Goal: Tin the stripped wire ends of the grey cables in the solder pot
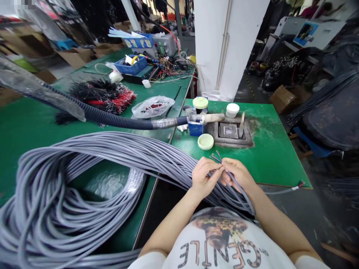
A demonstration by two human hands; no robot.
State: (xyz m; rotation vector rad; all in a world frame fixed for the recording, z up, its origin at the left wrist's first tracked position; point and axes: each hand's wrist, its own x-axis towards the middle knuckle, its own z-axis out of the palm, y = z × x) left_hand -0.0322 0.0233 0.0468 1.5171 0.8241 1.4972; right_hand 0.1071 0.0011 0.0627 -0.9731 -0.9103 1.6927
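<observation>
Both hands meet over the front edge of the green table. My right hand (235,172) is closed round the end of a grey cable (238,185). Thin coloured wires (216,157), red, green and blue among them, fan out from that end, pointing away from me. My left hand (206,175) pinches at the base of these wires, its fingertips touching those of my right hand. A large coil of grey cable (84,149) spreads from the left table to beneath my hands.
Beyond my hands are a green lid (205,142), a blue box (196,127), a white jar (232,110) and a soldering pot (231,131). A ribbed hose (112,118) crosses above the left table. Black and red wire bundles (103,97) lie behind it.
</observation>
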